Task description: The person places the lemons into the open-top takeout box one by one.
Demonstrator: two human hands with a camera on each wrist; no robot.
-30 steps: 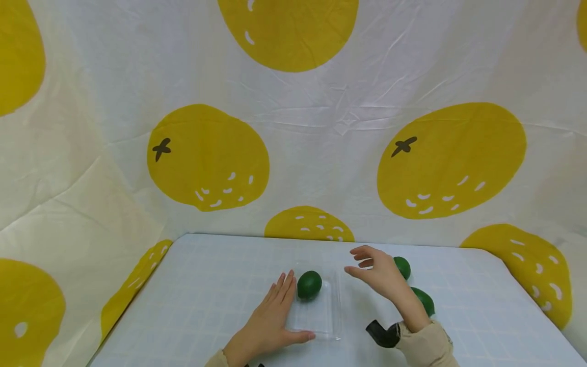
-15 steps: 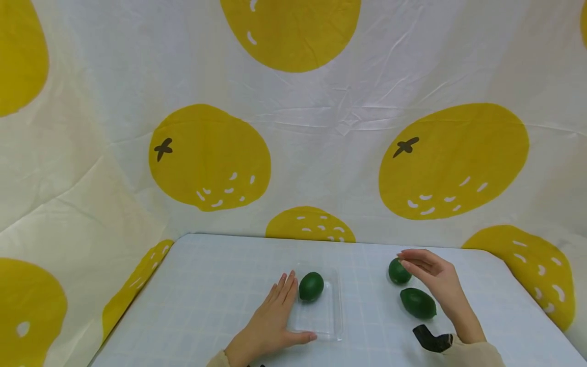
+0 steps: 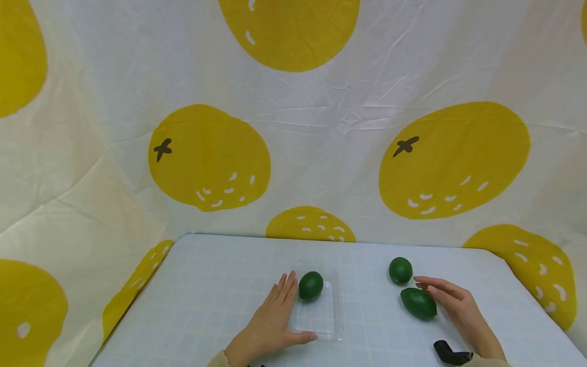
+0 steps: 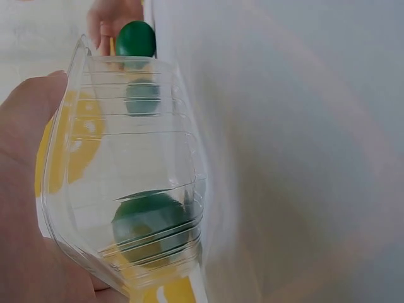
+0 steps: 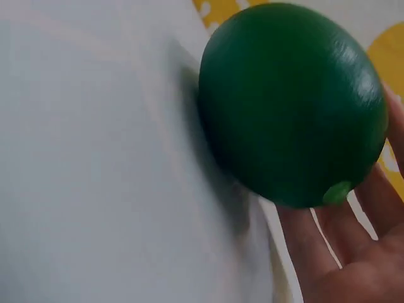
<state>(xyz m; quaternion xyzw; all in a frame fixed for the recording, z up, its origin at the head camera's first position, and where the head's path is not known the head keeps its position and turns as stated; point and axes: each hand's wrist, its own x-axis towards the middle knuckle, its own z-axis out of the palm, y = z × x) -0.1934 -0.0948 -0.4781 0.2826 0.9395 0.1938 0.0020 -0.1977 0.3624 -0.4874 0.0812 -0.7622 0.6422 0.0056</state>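
A clear plastic container [image 3: 317, 324] lies on the table with one dark green lime [image 3: 311, 286] near its far end. Flat along the container's left side rests my left hand [image 3: 269, 322], fingers straight and thumb spread across the near edge; the left wrist view shows the thumb by the rim [image 4: 58, 158]. To the right, two more limes sit on the table: a farther one [image 3: 401, 270] and a nearer one [image 3: 419, 304]. My right hand [image 3: 465, 313] is at the nearer lime's right side, fingers loosely extended behind it. That lime [image 5: 293, 104] fills much of the right wrist view.
A pale checked cloth covers the table [image 3: 206, 285]. Behind and to the left hangs a white curtain [image 3: 321, 153] printed with big yellow fruit. A black curved piece [image 3: 451, 352] is attached at my right wrist.
My right hand has moved right from beside the container, passed over the farther lime and come down to the nearer one. My left hand and the container stay put.
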